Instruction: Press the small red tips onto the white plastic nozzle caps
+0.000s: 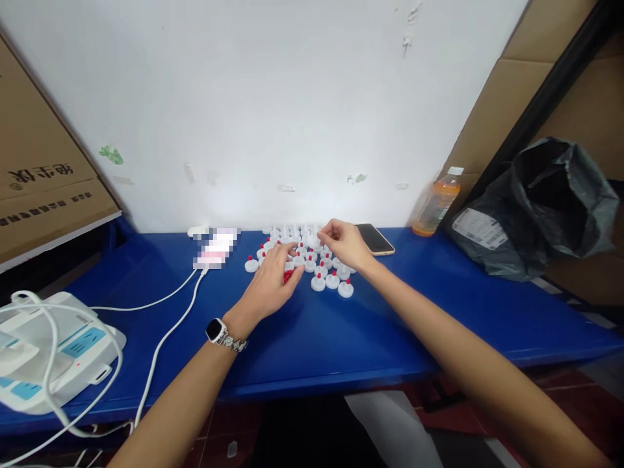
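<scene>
On the blue table (341,338), the white caps (312,257) with red tips lie in rows directly under both hands, the left hand (268,286) covering small red pieces (288,275) with loosely curled fingers, the right hand (346,244) pinching something I cannot tell.

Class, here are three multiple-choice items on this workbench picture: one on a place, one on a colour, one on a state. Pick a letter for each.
1. Where does the phone lie?
A. beside the right hand
B. on the power strip
C. in the black bag

2. What colour are the small tips on the white caps?
A. green
B. red
C. yellow

3. How is the bottle standing?
A. lying on its side
B. upside down
C. upright, cap on

Answers: 1 A, the phone rests on the blue table just right of that hand. 2 B, each cap shows a red tip. 3 C, it stands with its white cap on top.
</scene>
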Demonstrator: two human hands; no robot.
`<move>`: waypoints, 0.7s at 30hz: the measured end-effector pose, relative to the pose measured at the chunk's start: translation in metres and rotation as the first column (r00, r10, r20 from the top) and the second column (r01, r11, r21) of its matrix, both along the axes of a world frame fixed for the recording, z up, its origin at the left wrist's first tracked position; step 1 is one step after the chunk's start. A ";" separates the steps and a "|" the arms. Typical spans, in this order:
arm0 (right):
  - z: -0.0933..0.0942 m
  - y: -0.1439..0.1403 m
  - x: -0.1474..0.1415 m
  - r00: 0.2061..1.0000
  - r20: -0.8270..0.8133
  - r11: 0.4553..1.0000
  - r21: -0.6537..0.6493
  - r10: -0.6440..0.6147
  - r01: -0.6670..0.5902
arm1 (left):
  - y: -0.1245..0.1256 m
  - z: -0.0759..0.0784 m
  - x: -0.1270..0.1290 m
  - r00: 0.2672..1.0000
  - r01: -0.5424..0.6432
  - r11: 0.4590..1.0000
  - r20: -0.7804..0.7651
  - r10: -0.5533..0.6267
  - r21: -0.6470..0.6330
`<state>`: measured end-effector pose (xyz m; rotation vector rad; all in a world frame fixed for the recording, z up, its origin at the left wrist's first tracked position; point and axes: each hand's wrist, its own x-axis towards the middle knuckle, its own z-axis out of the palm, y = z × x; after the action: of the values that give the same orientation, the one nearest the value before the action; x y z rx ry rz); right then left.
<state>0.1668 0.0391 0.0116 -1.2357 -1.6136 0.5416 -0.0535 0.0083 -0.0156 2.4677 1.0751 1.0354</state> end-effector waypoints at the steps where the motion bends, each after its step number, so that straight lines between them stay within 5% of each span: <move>1: -0.002 0.001 0.001 0.999 0.043 1.000 -0.013 -0.013 0.014 | -0.002 0.001 0.000 1.000 0.007 1.000 -0.004 -0.007 -0.003; 13: 0.004 0.019 0.003 0.905 0.406 0.987 -0.140 0.125 -0.073 | -0.011 0.004 0.008 0.999 0.027 1.000 -0.027 -0.027 -0.008; 21: -0.007 0.019 0.000 0.929 0.370 1.000 0.022 0.012 -0.022 | -0.008 0.003 0.005 1.000 0.015 1.000 -0.025 -0.014 0.016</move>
<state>0.1668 0.0584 0.0050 -1.3641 -1.9399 0.3059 -0.0488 0.0002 -0.0124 2.5040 1.0586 1.0161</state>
